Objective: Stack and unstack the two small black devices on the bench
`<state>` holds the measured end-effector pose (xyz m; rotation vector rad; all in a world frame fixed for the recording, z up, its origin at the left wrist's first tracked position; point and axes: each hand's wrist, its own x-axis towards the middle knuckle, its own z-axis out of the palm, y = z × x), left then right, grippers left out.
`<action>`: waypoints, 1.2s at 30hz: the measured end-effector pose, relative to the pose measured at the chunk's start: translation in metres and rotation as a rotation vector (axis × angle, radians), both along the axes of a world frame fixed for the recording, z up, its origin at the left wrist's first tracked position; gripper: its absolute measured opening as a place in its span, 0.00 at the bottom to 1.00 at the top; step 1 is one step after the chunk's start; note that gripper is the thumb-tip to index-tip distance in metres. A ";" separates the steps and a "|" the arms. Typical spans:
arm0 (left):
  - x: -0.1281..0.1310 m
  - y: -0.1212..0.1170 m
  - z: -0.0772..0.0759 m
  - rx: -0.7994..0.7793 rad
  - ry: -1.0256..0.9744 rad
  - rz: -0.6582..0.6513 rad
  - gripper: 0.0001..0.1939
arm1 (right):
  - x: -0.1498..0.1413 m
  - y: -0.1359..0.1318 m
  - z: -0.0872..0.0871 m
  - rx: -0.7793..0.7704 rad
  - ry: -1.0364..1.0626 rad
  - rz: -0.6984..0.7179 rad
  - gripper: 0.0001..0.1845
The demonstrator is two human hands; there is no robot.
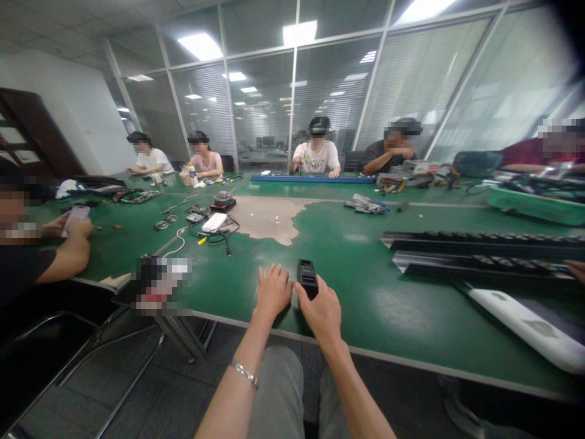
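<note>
The black device (pixel 307 275) was in your right hand (pixel 325 308), over the near part of the green desk (pixel 365 311), straight ahead of you; whether its lower end touched the desktop you could not tell. Your right thumb pressed along its near left side and the other fingers wrapped its right side, mostly hidden, so the device was pinched between them. Just to its left, your left hand (pixel 274 292) lay palm down, its fingers stretched forward and slightly spread. A silver bracelet (pixel 245 374) circled your left wrist. Beyond your hands, a bare brown patch (pixel 269 218) showed in the green top, with a white box (pixel 214 222) and dark cables near its left edge. To your right lay two long black strips (pixel 484 263), and nearer you a long white object (pixel 530 324), partly blurred. Farther off on that side stood a green basket (pixel 539 205). Across from you, a person in a white shirt (pixel 316 160) sat behind a long blue bar (pixel 313 179), and at your left another person held a phone (pixel 75 219).
</note>
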<state>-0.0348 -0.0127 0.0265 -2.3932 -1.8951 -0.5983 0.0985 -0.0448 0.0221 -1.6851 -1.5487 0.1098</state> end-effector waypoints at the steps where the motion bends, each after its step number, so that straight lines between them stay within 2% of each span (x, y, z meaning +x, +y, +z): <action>1: 0.000 0.000 0.000 0.000 -0.001 0.003 0.16 | 0.000 0.000 0.004 0.009 0.012 0.007 0.28; 6: 0.000 0.000 -0.002 0.015 -0.001 -0.005 0.15 | 0.010 0.001 0.027 0.115 0.113 0.005 0.30; 10: 0.001 0.001 -0.003 0.025 0.001 -0.006 0.15 | 0.038 0.002 0.034 0.163 0.148 -0.052 0.33; 12: 0.001 0.001 -0.004 0.024 0.002 -0.004 0.15 | 0.055 0.003 0.029 0.127 0.126 -0.098 0.33; 15: 0.001 0.002 -0.005 0.025 0.003 -0.006 0.16 | 0.078 0.003 0.011 0.059 0.060 -0.142 0.32; 20: 0.001 0.003 -0.005 0.008 0.013 -0.013 0.17 | 0.094 0.003 -0.015 0.027 -0.009 -0.120 0.29; 31: 0.004 0.005 -0.007 0.010 0.034 -0.007 0.17 | 0.099 -0.002 -0.025 0.089 -0.003 -0.102 0.29; 36: 0.004 0.005 -0.008 0.032 0.023 -0.016 0.17 | 0.099 -0.001 -0.030 0.068 -0.018 -0.122 0.34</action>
